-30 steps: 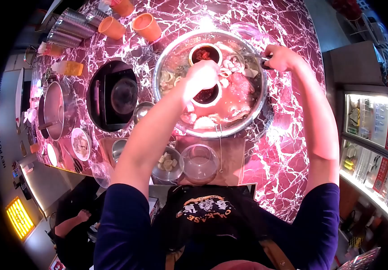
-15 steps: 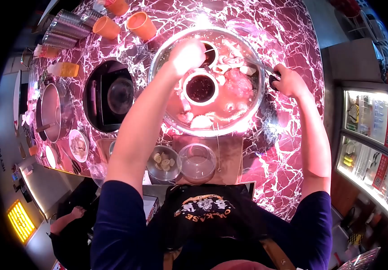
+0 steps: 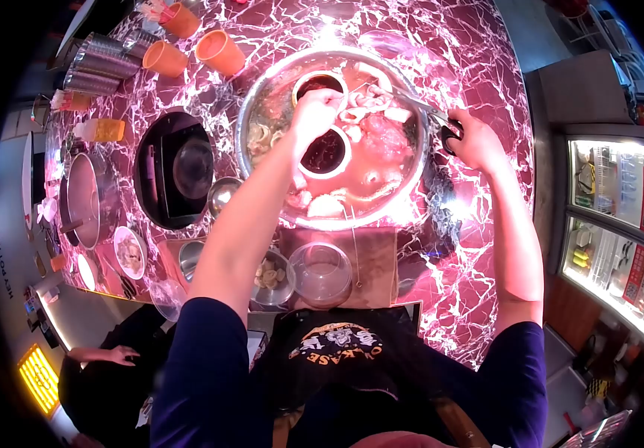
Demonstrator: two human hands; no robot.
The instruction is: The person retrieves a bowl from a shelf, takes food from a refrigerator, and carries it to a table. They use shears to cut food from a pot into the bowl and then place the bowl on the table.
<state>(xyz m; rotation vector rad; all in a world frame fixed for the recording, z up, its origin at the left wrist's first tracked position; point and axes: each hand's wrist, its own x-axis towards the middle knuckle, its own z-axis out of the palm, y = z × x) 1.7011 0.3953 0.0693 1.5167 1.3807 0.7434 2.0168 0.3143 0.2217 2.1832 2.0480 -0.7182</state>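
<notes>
A big round metal pot (image 3: 241, 138) holds reddish broth with pale meat pieces (image 3: 374, 104) and a pinkish lump (image 3: 387, 138). Inside it stand two white-rimmed bowls of dark liquid, an upper bowl (image 3: 314, 84) and a lower bowl (image 3: 327, 154). My left hand (image 3: 317, 112) hovers over the near side of the upper bowl, fingers pressed together; what they pinch is hidden by glare. At the pot's right edge, my right hand (image 3: 473, 140) is closed around the black handles of metal scissors (image 3: 432, 112), their blades reaching over the pot toward the meat.
Nearer me are a clear bowl (image 3: 321, 275) and a metal bowl (image 3: 283, 282) of pale round pieces. At left sit a black cooker (image 3: 150, 179) and a large steel pot (image 3: 75, 179). Orange cups (image 3: 219, 54) stand at the back. Another person's hand (image 3: 122, 355) shows lower left.
The view has shifted slightly. My left hand has moved from the left of the upper bowl to its near side. The scissors' blades show further over the pot. The other person's arm has moved.
</notes>
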